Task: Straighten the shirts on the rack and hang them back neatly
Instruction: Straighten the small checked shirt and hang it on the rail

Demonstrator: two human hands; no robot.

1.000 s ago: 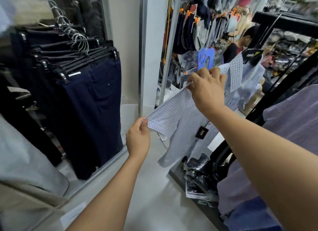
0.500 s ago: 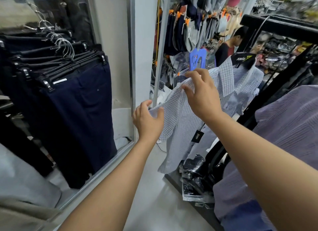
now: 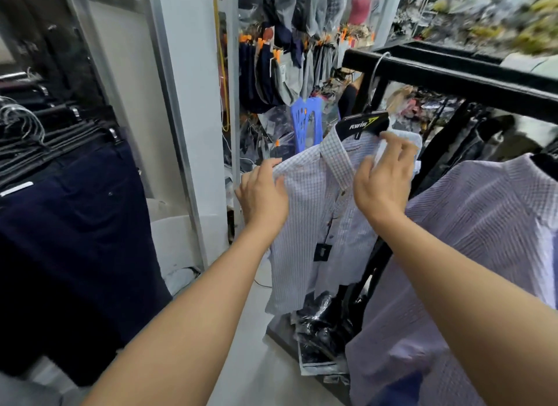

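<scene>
A pale blue checked shirt (image 3: 314, 224) hangs on a black hanger (image 3: 363, 126) hooked over the black rack bar (image 3: 453, 79). My left hand (image 3: 262, 194) rests on the shirt's left shoulder, fingers curled over the fabric edge. My right hand (image 3: 383, 182) is at the collar near the hanger, fingers bent and pinching the cloth there. A lilac striped shirt (image 3: 471, 239) hangs on the same rack, closer to me on the right. A black tag (image 3: 322, 252) dangles from the checked shirt's front.
Dark navy trousers (image 3: 75, 224) hang on clip hangers at left beside a white pillar (image 3: 193, 103). Plastic-wrapped dark items (image 3: 326, 324) lie under the rack. A blue plastic stool (image 3: 306, 121) and hanging packaged goods fill the back. Pale floor runs between the racks.
My left hand let go of the sleeve end and rose to the shirt's left shoulder. My right hand shifted right to the collar. The sleeve now hangs down.
</scene>
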